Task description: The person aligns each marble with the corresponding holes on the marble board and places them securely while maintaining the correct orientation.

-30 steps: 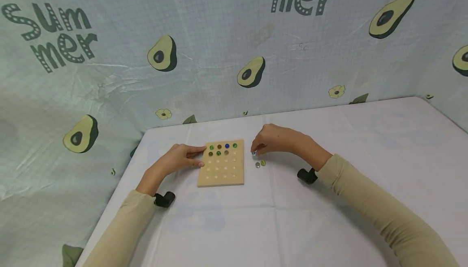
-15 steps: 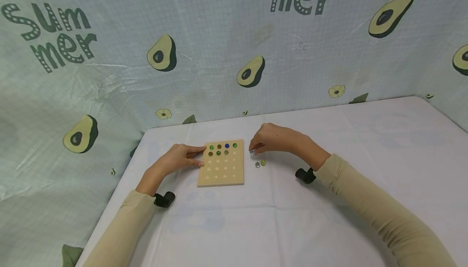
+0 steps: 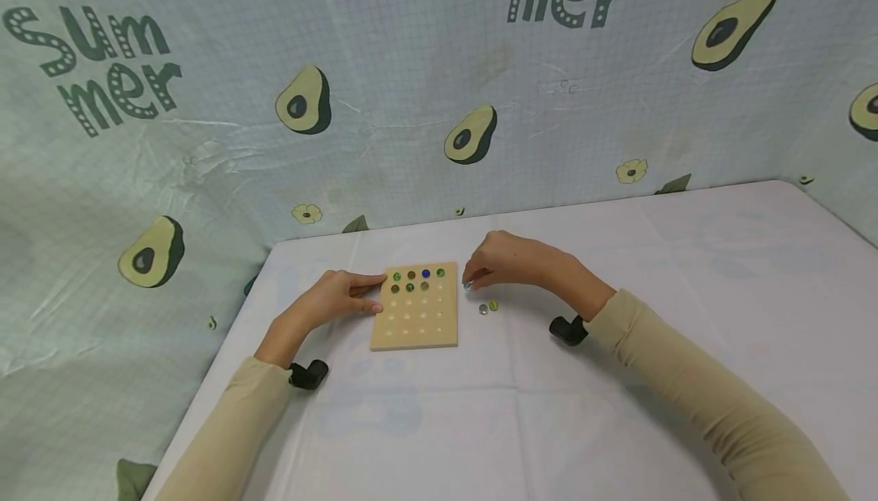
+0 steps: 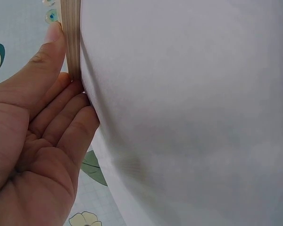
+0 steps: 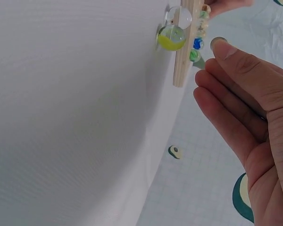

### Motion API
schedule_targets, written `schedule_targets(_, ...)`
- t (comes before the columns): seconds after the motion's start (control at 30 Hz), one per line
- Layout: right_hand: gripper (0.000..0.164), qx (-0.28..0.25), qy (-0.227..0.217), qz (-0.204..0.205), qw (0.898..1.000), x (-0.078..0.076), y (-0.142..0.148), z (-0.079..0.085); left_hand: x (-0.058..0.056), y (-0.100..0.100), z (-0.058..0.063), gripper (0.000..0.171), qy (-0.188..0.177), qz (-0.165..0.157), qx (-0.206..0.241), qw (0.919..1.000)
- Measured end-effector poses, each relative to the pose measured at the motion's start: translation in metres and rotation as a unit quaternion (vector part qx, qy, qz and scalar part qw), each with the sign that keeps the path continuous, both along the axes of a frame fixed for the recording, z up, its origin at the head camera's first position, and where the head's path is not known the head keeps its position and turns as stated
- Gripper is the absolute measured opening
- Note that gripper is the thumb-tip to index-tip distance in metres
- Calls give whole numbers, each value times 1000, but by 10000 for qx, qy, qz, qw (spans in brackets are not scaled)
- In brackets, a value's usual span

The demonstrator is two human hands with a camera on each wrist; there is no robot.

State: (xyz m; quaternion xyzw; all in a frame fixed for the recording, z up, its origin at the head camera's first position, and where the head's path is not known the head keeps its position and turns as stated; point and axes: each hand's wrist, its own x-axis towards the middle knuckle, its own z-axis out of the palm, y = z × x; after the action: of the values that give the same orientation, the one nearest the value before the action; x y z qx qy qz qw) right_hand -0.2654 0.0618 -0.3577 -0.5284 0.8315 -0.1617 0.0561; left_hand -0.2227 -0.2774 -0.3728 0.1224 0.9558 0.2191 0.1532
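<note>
Fingers of the right hand (image 3: 511,258) clamp a pale, glassy marble (image 5: 219,41) at their tips, thumb on the near side, the opposing fingertip hidden from me. That hand hangs just off the right edge of a wooden marble board (image 3: 414,339), which lies flat on the white tablecloth (image 3: 439,432). Across the board, the left hand (image 3: 332,299) rests thumb and index finger, spread apart, on its left edge, apparently to steady it. Seven marbles (image 3: 410,287) sit in the hollows: the far row is full, the second lacks only its right-hand one. Beside the board wait a clear marble (image 3: 483,309) and a yellow-swirled marble (image 5: 171,40), near each other.

I'd call this the carrying step, with the marble not yet over the board. Next calls for a short move left, then a careful lowering, likely into the vacant hollow (image 3: 441,286), without nudging its neighbours.
</note>
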Motion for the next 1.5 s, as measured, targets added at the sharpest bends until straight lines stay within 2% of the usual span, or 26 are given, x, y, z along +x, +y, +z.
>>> schedule_targets(0.7,17,-186,9,140,9997,-2,-11,2,3,1,6,67,-63,-49,5,10000)
schedule_targets(1.5,13,-366,111,-11,9993,-6,-40,3,1,0,1,68,-108,23,36,9999)
